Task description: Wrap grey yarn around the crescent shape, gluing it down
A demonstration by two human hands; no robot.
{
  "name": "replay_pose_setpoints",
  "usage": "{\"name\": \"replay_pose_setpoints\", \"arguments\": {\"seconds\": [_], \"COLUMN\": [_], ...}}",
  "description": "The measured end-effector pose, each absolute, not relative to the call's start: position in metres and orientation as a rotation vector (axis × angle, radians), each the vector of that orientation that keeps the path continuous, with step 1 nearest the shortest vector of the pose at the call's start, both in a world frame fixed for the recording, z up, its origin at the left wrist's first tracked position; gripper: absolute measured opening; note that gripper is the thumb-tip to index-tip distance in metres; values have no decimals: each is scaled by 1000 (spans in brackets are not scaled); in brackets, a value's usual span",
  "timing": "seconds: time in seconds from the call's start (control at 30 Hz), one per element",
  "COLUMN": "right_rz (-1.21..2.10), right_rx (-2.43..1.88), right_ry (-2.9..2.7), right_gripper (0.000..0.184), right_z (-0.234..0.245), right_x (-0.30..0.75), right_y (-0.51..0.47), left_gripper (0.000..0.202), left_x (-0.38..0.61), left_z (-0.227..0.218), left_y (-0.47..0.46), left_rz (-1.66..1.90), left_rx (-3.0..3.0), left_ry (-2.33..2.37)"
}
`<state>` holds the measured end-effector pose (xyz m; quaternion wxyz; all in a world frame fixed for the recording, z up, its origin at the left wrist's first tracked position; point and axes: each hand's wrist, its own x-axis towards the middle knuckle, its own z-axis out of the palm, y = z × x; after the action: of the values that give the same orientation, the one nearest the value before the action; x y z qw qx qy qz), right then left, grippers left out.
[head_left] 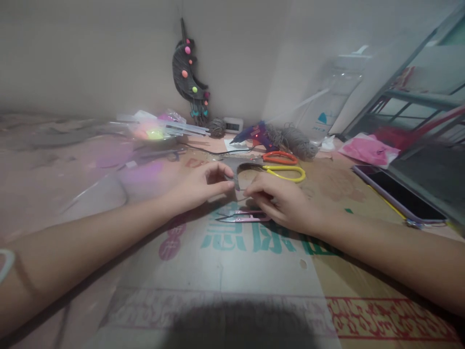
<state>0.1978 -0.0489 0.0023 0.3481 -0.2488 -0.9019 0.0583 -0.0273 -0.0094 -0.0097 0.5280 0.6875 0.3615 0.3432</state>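
A curved, dark grey crescent strip (239,175), seemingly wound with yarn, stands between my hands. Thumb and forefinger of my left hand (203,184) close on its lower left end. My right hand (281,198) is curled with its fingertips pinched just right of the strip. A thin grey strand seems to run at those fingertips, though it is hard to make out. Beneath the hands lie pink thread snips (241,216), their handles partly hidden by my right hand. Just behind are yellow-handled scissors (303,173) and orange-handled scissors (281,156).
Printed cardboard (218,276) covers the tabletop. Grey yarn (296,140), a blue glue gun (254,133) and a small digital clock (233,125) sit at the back. A decorated grey crescent (183,72) hangs on the wall. Glue sticks (181,127) lie left, a phone (399,194) right.
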Motion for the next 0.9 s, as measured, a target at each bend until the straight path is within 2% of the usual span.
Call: {"name": "replay_pose_setpoints", "arguments": {"seconds": [0.13,0.27,0.4,0.7,0.8,0.9], "right_rz": [177,108,128,260,249,194], "right_rx": [-697,-695,-658,-1007,-950,-870], "right_ry": [-2334,-2322,-2232,-2269,-2291,-2302], "right_gripper": [7,24,14,13,5,9], "right_z": [3,3,-2,-4,-4,-4], "right_x": [199,199,198,197,197,196], "right_y": [-47,-47,-44,-42,-42,-40], "left_gripper": [29,29,28,35,35,35], "left_x": [-27,-27,-28,-29,-29,-30], "left_z": [-9,-9,-9,-11,-12,-12], "left_y": [-10,-10,-10,-9,-9,-9], "left_rz": [837,841,842,793,794,805], "left_rx": [1639,1644,1646,1595,1582,1575], "left_ry": [875,882,891,829,826,819]}}
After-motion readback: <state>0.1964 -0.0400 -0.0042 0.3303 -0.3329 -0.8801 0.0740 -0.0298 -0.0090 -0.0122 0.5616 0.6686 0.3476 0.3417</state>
